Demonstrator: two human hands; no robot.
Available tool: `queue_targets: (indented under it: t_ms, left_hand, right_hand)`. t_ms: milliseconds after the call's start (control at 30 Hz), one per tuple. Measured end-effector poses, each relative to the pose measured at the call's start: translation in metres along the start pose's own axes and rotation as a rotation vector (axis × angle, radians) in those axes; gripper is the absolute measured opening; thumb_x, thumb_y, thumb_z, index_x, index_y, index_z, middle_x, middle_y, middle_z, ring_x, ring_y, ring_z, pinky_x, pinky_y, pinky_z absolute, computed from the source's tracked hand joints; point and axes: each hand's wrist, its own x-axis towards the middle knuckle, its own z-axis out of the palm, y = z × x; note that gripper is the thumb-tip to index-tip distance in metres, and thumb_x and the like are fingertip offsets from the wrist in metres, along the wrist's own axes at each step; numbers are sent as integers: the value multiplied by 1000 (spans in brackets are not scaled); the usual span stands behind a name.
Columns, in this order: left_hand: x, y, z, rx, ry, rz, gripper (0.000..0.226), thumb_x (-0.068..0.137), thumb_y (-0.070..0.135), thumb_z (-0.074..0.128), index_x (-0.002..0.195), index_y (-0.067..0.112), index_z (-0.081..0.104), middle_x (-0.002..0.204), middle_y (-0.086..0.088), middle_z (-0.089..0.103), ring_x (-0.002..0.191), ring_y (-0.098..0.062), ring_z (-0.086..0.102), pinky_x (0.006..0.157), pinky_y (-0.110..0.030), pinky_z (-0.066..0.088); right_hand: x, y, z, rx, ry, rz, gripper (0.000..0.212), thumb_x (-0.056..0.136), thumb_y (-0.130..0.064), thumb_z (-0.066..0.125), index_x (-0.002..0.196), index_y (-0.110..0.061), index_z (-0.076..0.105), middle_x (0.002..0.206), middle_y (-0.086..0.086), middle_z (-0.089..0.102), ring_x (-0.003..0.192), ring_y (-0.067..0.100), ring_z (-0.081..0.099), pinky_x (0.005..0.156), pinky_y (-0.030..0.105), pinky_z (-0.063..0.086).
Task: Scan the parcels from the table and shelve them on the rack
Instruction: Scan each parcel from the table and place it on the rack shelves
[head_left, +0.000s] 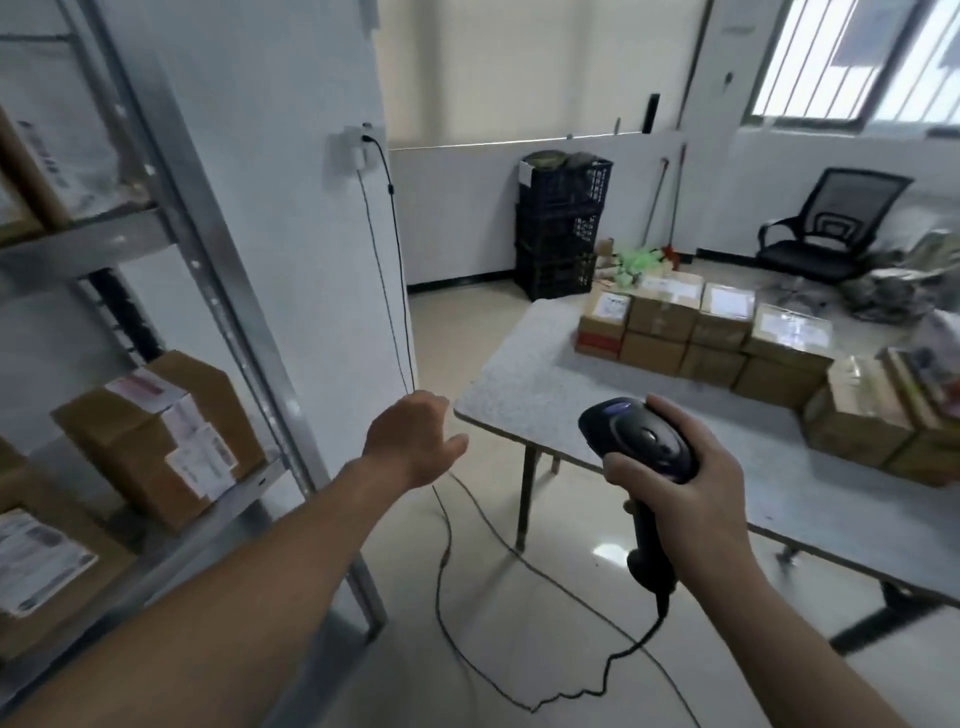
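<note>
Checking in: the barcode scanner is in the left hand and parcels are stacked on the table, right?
Not quite. The head view shows the barcode scanner gripped in the right hand; the left hand is open and holds nothing. Parcels are stacked on the table, as you said.

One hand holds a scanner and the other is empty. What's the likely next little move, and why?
Probably the left hand reaches toward the parcels on the table to take one. It is open and holds nothing, the right hand grips the scanner, and the stacked boxes there look unshelved.
</note>
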Motion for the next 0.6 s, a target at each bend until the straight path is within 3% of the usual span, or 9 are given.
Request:
queue_targets:
  t_ms: [200,300,433,600]
  left_hand:
    - [96,47,24,11,-23,183,50,91,48,62,123,10,62,122,-7,63,105,-26,61,85,-36,52]
    - [130,72,37,14,-38,241,53,91,50,62,126,10,61,126,-8,63,109,-26,61,88,-39,54]
    - [171,105,56,16,-54,298,55,91,50,62,128,10,60,126,-7,62,110,-24,60,89,-38,53]
    - [218,144,75,37,-64,294,55,91,50,63,130,11,58,127,-6,61,110,-23,59,87,-36,52]
  right_hand:
    - [52,17,-23,-5,157,8,70,58,-28,84,125,-37,65,103,-19,69,93,14,72,77,43,63]
    - [72,25,-36,-16,206,16,72,59,-29,84,128,-36,64,104,-19,69,94,12,71,80,44,63]
    - [107,37,-57,-17,253,18,71,64,-23,90,129,-34,64,103,-18,68,92,16,72,69,35,63]
    - [162,62,-86,-3,244,49,69,71,-11,91,132,-29,63,99,-30,68,93,11,71,78,43,63]
